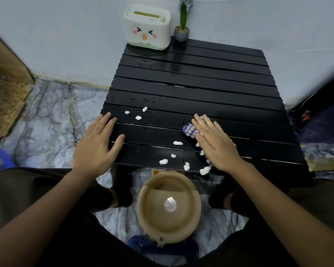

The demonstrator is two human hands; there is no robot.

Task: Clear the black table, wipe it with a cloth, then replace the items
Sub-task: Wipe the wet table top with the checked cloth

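Black slatted table [191, 89], wet and dotted with white crumbs [177, 143], bearing both hands: left hand [96, 143] flat on near left edge, fingers straight, holding nothing. Right hand [216, 143] spread flat atop blue-and-white cloth [189, 130], cloth poking out beside fingertips [199, 120]. Tissue box [147, 27]: cartoon face, no readable writing.

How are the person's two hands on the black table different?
The right hand lies flat on a blue-and-white cloth; the left hand rests on bare slats of the black table. The left hand sits at the table's left edge; the right hand sits further in, beside white crumbs. Both have straight, spread fingers.
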